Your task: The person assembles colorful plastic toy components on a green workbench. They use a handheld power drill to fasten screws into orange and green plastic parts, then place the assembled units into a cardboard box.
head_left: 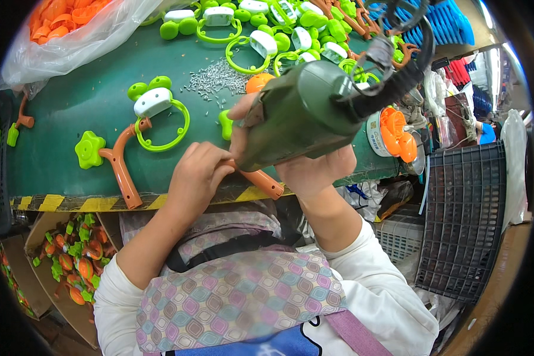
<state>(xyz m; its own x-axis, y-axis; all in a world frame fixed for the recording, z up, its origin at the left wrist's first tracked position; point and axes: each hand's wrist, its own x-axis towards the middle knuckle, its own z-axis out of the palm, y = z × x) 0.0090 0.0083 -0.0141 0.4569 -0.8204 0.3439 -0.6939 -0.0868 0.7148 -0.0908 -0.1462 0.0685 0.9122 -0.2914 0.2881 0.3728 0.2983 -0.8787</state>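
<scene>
Hidden: driver tip, behind left hand (199, 172) | left hand: fingers curled, pinching orange toy handle (261, 181) at table edge | right hand (305, 166): closed around green electric screwdriver (302, 113), tilted down-left, above handle.

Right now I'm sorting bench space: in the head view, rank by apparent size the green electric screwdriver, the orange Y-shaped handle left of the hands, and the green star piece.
1. Green electric screwdriver, though nearness to the camera exaggerates it.
2. Orange Y-shaped handle.
3. Green star piece.

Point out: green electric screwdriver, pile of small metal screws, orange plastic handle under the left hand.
green electric screwdriver (299, 113), head view, middle of body
pile of small metal screws (216, 78), head view, pile centre
orange plastic handle (266, 183), head view, exposed right end
</scene>
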